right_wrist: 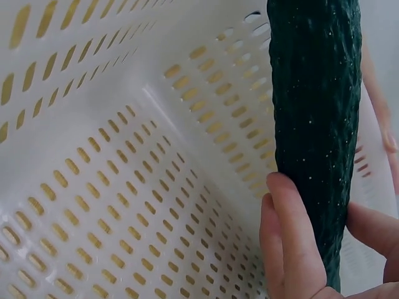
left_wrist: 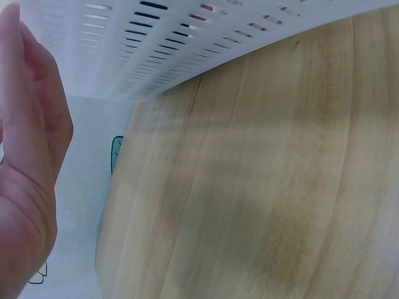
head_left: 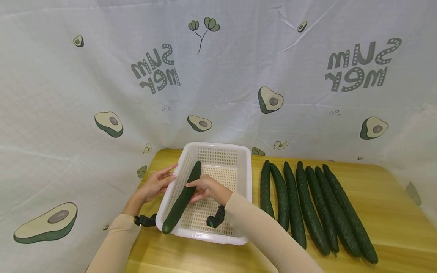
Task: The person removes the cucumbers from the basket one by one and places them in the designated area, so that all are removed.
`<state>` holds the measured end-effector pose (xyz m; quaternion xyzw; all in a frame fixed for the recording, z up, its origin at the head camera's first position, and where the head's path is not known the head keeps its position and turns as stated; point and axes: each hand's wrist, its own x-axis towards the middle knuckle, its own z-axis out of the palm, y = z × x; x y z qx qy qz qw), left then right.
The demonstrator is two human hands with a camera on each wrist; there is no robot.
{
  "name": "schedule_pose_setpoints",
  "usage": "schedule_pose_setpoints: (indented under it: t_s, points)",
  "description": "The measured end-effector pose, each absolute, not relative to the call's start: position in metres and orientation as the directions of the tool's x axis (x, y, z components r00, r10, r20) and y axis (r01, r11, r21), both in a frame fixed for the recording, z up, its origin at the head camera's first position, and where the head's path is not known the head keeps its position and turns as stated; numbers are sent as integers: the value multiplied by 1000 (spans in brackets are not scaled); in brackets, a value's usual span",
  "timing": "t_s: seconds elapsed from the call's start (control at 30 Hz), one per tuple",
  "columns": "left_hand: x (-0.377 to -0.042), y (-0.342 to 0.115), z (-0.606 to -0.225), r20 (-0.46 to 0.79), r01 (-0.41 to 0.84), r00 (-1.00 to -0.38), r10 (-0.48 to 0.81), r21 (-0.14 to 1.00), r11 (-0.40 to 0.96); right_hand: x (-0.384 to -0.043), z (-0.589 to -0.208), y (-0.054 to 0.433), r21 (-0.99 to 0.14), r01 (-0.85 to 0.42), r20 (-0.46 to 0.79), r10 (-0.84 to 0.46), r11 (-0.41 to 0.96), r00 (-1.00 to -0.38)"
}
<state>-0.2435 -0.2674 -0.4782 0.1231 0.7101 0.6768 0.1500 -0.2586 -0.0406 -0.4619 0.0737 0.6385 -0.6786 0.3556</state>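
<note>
A long dark green cucumber [head_left: 181,204] slants inside the white plastic basket [head_left: 248,178], along its left side, with its near end by the front rim. My right hand [head_left: 206,188] grips it around the middle; in the right wrist view fingers and thumb close on either side of the cucumber [right_wrist: 316,112]. Outside the basket, my left hand [head_left: 155,185] is at the left wall with its fingers fairly straight, fingertips at the rim. In the left wrist view the left hand [left_wrist: 28,137] appears at the edge beside the slotted basket wall [left_wrist: 168,43].
Several cucumbers [head_left: 308,208] lie side by side on the wooden table [head_left: 403,220], right of the basket. A white curtain [head_left: 225,76] printed with avocados hangs behind the table and along its left side. Each wrist carries a black camera, such as the right one [head_left: 216,217].
</note>
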Motion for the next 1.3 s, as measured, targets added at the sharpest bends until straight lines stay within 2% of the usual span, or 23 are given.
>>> schedule_pose_setpoints:
  t_s: [0.27, 0.77, 1.3]
  points:
    - [-243, -267, -477, -49, -33, -925, 376, 998, 49, -256, -451, -35, -832, 548, -528, -431, 89, -732]
    - [-243, -266, -478, -47, -43, -928, 370, 999, 18, -243, -423, -18, -862, 505, -456, -509, 49, -730]
    - [-245, -268, -480, -26, -34, -917, 397, 999, -13, -248, -400, 26, -900, 435, -361, -549, -5, -754]
